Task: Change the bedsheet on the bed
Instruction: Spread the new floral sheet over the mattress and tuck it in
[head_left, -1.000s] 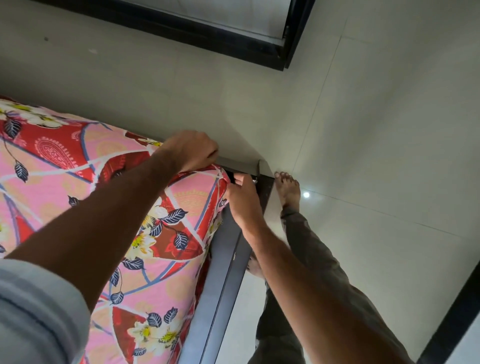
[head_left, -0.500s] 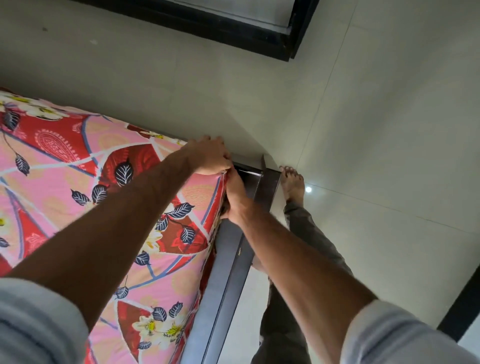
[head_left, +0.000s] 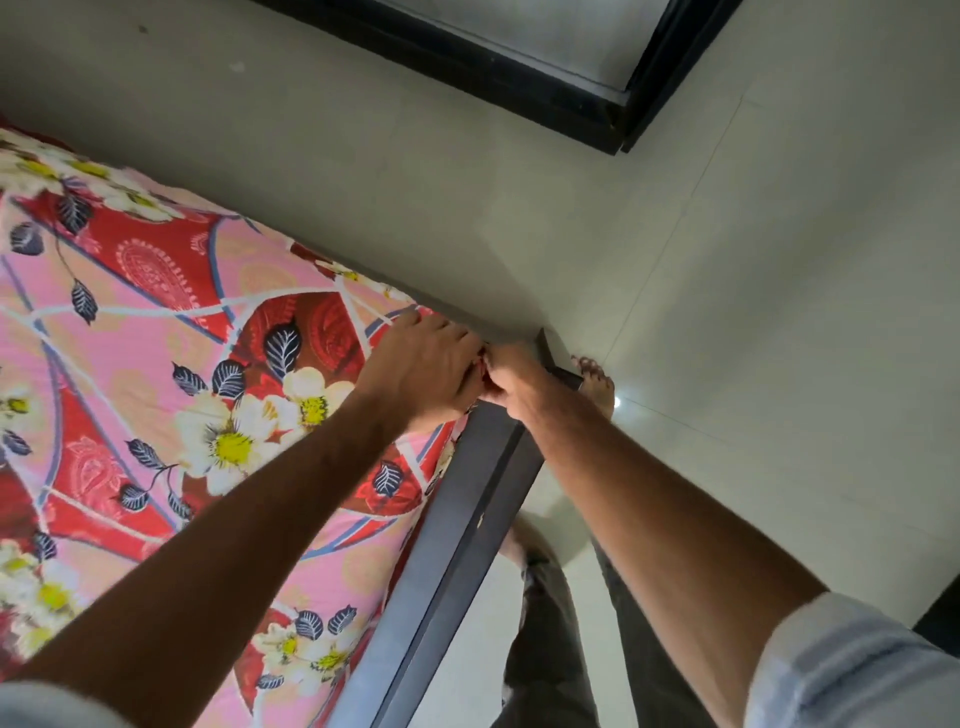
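Bedsheet (head_left: 171, 374), pink and red with white flowers and dark leaves, lay spread over the mattress across the left of the scene, reaching to the far right corner of the bed. Both hands met at that corner. The left hand (head_left: 421, 364) rested on top of the sheet with its fingers bent down over the edge, apparently pinching a little red fold of cloth. The right hand (head_left: 511, 379) came in from the side, knuckles up and fingers curled in toward the same fold; whether it truly gripped the cloth or only pressed against it could not be told, since the fingertips were hidden. Working from both sides like this probably served to free or tuck the sheet where the mattress sat tight against the frame (head_left: 457, 525), a dark rail running along the bed's right edge. The corner stood close to the wall (head_left: 363, 156), which left little room and likely explained the crowded grip. Bare feet stood on pale floor tiles (head_left: 779, 364) just right of the frame. No brand, label or writing could be read anywhere.
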